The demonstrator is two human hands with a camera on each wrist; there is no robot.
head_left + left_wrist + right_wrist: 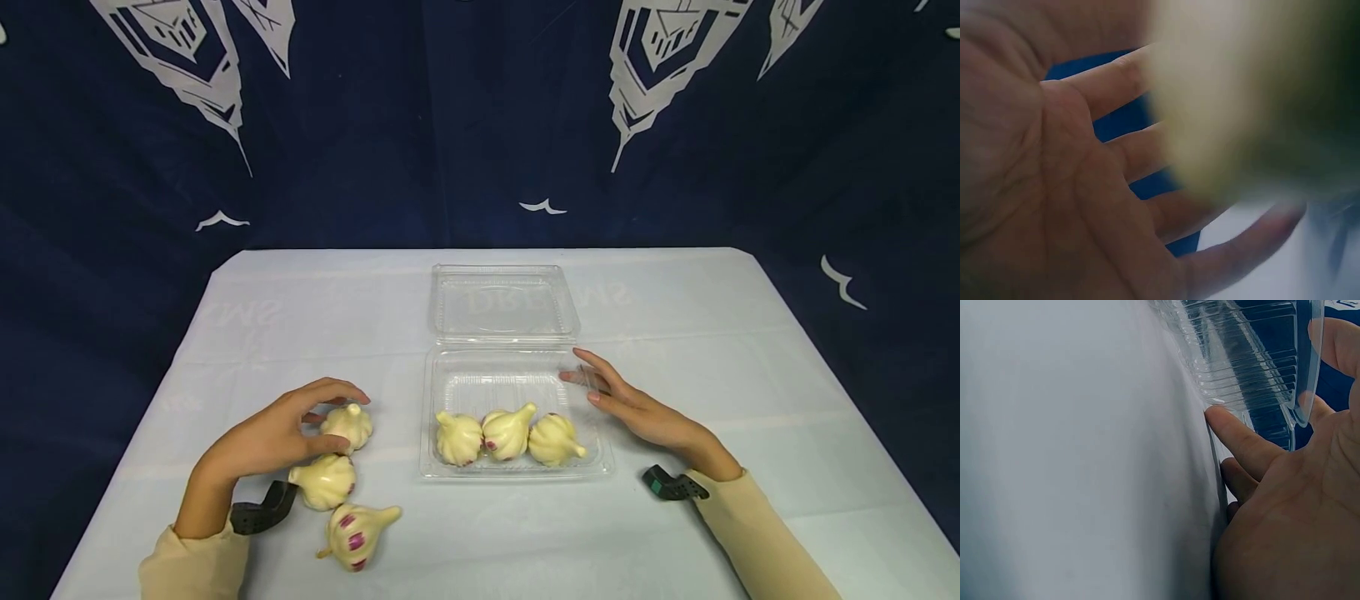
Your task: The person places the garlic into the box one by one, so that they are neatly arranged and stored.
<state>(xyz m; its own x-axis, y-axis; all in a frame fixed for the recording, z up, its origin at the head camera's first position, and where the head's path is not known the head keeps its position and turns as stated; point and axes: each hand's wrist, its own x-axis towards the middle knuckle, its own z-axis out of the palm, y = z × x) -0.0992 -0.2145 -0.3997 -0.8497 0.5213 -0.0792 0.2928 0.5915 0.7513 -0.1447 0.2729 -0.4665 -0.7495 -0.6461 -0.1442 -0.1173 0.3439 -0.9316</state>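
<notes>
Around a garlic bulb (347,427) at the left of the table, my left hand (266,429) has its thumb in front and its fingers reaching behind. The left wrist view shows the fingers (1129,150) fairly straight and spread, with a blurred pale bulb (1229,94) covering part of them. Two more garlic bulbs, one plain (324,482) and one purple-streaked (357,536), lie nearer me. My right hand (645,412) rests extended fingers against the right side of a clear hinged plastic box (517,477). Three garlic bulbs (507,432) sit in a row along its front.
The box's lid (506,304) lies folded back toward the far side of the white-covered table (697,308). A dark blue patterned cloth (450,125) hangs behind. Black wrist devices (264,510) sit by both cream sleeves (765,533).
</notes>
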